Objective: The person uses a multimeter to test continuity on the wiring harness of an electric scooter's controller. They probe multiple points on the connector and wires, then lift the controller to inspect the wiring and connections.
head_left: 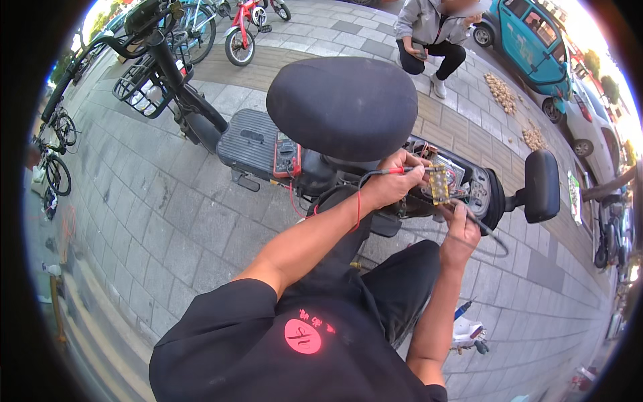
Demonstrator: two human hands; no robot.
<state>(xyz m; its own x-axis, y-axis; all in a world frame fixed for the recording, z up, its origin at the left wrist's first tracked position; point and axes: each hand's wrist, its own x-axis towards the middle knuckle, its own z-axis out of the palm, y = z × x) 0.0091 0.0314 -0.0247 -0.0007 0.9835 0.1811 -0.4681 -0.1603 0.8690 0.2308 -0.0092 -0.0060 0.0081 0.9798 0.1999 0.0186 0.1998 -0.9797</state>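
Observation:
My left hand [392, 179] pinches a red-and-black test probe [396, 171], its tip pointing right at a yellow-edged electrical part [439, 184]. Whether the tip touches it I cannot tell. Just below that part, the fingers of my right hand [461, 234] are closed around a dark cable [489, 231], which loops out to the right and is blurred. Both hands are over the open rear compartment [462, 177] of an electric scooter, where wires and parts show. A red multimeter [287, 158] lies on the scooter's footboard, with a red lead [293, 199] hanging from it.
The raised black seat [341, 107] stands left of the compartment, a black backrest [541, 185] to its right. A person [439, 33] squats beyond the scooter. A white container with tools [467, 333] sits on the paving near my right forearm.

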